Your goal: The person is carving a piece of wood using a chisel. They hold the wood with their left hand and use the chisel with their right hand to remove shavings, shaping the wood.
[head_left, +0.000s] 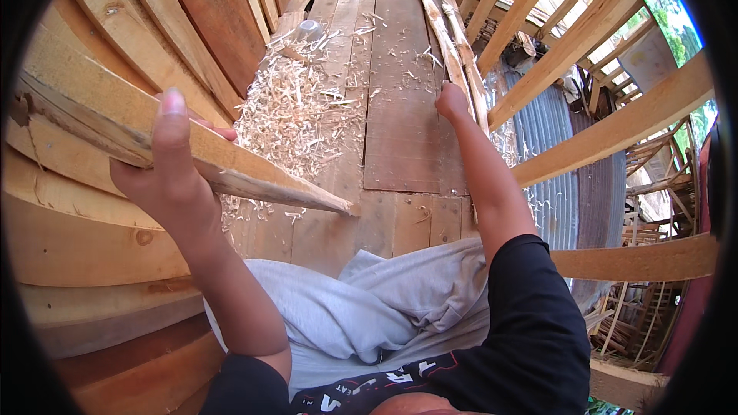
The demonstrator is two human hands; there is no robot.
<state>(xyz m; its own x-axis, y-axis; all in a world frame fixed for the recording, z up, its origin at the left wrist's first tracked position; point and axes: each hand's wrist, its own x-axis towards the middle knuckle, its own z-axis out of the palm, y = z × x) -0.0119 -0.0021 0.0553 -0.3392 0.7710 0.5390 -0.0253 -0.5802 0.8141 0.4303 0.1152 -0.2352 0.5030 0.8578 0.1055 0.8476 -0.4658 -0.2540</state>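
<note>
The step in hand appears to be steadying a long timber (254,175), which slants from the left edge of the frame to a tip left of centre, above the person's grey trousers (323,300). The left grip (173,177) closes round it, thumb over the top; the right hand (453,100), right of centre, has curled fingers beside two pale poles (440,31), though whether it holds one cannot be told. Moving the timber would call for a firm left hold and a watched tip. Stacked boards (100,238) crowd the left, slanting rails (569,46) bound the right; the widest passage runs up the middle over floorboards (400,131), beside curled shavings (300,107).
</note>
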